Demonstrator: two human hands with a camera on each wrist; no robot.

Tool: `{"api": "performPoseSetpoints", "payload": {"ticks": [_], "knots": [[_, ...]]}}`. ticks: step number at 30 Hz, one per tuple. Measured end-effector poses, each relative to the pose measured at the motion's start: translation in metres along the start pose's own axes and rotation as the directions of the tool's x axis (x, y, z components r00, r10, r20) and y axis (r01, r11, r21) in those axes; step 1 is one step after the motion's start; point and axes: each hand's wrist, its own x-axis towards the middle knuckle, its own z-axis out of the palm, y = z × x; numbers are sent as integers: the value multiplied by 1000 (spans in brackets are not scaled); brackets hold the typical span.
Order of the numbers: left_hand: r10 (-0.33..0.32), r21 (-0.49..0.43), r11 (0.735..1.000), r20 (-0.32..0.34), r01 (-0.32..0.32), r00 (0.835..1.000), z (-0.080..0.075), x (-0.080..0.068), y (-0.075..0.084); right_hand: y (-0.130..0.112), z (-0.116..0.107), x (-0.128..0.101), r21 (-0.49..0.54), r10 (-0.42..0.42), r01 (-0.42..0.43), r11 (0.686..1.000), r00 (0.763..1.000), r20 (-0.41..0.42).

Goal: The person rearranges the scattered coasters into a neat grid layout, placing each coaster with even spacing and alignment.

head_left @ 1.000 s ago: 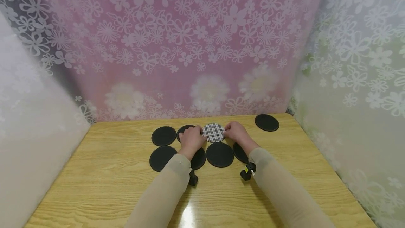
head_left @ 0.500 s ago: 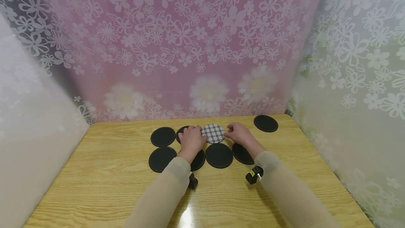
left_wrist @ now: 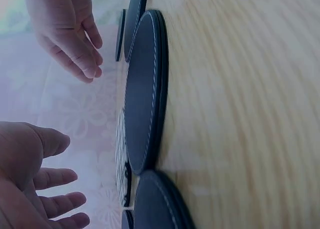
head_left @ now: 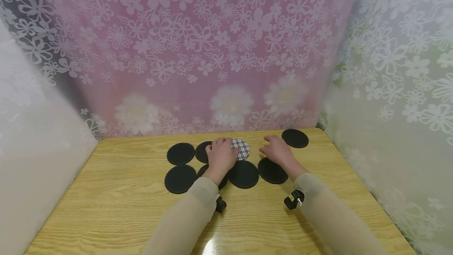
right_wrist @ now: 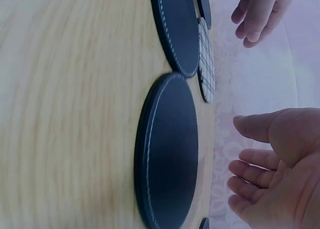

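A round coaster with a black-and-white check (head_left: 243,149) lies in the back row of coasters. My left hand (head_left: 221,154) is over its left part and over the black coaster (head_left: 201,152) beside it, fingers spread and gripping nothing. To the right, my right hand (head_left: 279,152) hangs above the table, thumb and fingers apart, with nothing between them. Below it lies a black coaster (head_left: 272,170) with pale stitching around its edge. In the right wrist view the checked coaster (right_wrist: 205,64) lies flat, and both hands are raised off it.
More black coasters stand in two rows, such as the back left coaster (head_left: 180,154), the front left coaster (head_left: 180,179) and the front middle coaster (head_left: 243,174). A separate black coaster (head_left: 295,138) lies near the back right corner of the wooden table (head_left: 116,196). Floral curtains (head_left: 198,58) surround it.
My right hand has let go of the checked coaster's right edge and moved right. My left hand has moved slightly right, from the coaster's left edge to above it.
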Motion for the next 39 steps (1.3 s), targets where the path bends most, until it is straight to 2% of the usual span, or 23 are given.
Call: {"api": "performPoseSetpoints", "payload": {"ticks": [7,13,20,27,35,39], "knots": [[13,7,1000,19,-13,1000,4,-2,14,19,-8,-6,-58,8,-11,998,998,-56],[45,33,998,32,-46,998,10,-1,26,36,-14,-12,-147,-59,44,988,993,-98],[82,75,994,42,-85,996,18,2,38,57,-20,-17,-208,-59,41,977,995,-83],[106,97,989,86,-114,991,22,4,50,72,-26,-23,-297,-94,68,953,993,-72],[146,101,982,106,-157,984,26,11,67,87,-28,-25,-259,-75,49,965,993,-92],[151,100,982,112,-162,982,29,12,72,96,-27,-24,-251,-44,24,968,996,-72]]}}
